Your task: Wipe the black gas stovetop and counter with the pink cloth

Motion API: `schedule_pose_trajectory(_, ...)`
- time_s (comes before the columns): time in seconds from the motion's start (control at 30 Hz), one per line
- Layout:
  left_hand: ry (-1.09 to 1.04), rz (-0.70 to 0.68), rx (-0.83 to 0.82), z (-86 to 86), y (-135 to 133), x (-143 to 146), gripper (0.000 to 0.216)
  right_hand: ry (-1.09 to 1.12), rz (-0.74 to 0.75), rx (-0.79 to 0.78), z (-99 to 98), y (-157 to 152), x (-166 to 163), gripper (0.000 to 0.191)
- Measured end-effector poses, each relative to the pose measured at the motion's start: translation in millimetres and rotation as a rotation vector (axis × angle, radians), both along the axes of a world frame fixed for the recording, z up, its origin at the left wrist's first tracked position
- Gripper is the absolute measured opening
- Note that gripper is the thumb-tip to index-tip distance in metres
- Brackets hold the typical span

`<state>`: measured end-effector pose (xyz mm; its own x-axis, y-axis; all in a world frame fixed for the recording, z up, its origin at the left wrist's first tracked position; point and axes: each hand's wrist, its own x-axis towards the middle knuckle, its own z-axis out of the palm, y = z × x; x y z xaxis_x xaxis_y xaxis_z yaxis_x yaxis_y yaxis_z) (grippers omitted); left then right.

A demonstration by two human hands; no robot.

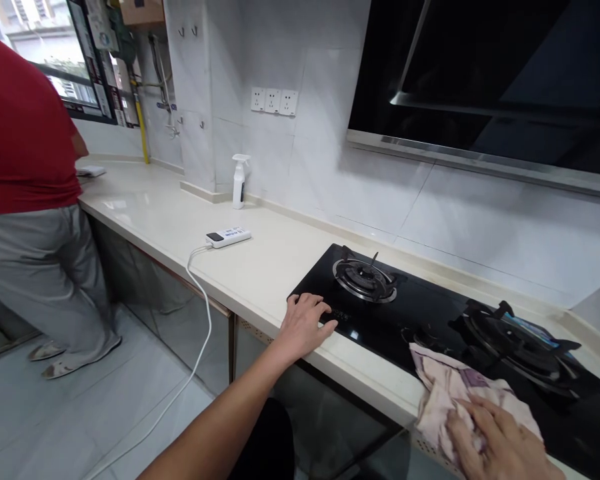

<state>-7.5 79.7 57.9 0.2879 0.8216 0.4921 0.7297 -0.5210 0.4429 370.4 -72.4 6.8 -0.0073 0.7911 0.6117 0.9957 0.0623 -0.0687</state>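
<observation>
My right hand grips a pale pink cloth with purple patches, pressed over the front edge of the black glass gas stove. Part of the cloth hangs past the counter edge, and some of my fingers are sunk in its folds. My left hand rests on the stove's front left corner with its fingers spread, holding nothing. Behind it stands the left burner with its pan support. Beyond the cloth is the right burner, with something blue and shiny at its back.
A white power bank with a trailing white cable lies on the cream counter. A white spray bottle stands by the wall. The range hood overhangs the stove. Another person in a red shirt stands at the far left.
</observation>
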Motion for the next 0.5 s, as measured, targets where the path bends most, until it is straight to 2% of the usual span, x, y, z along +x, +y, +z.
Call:
schedule_pose_trajectory(0.1, 0.011, -0.012, -0.013, 1.0, -1, -2, 0.023, 0.007, 0.019, -0.001, -2.8, 2, -4, 0.034)
schedule_pose_trajectory(0.23, 0.029, -0.016, -0.033, 5.3, -2, -2, 0.023, 0.028, -0.034, 0.054, -3.0, 4, -6, 0.040)
schedule_pose_trajectory(0.5, 0.099, 0.020, 0.004, 7.6, 3, 10, 0.021, 0.114, -0.145, -0.001, 21.3, 19, -28, 0.052)
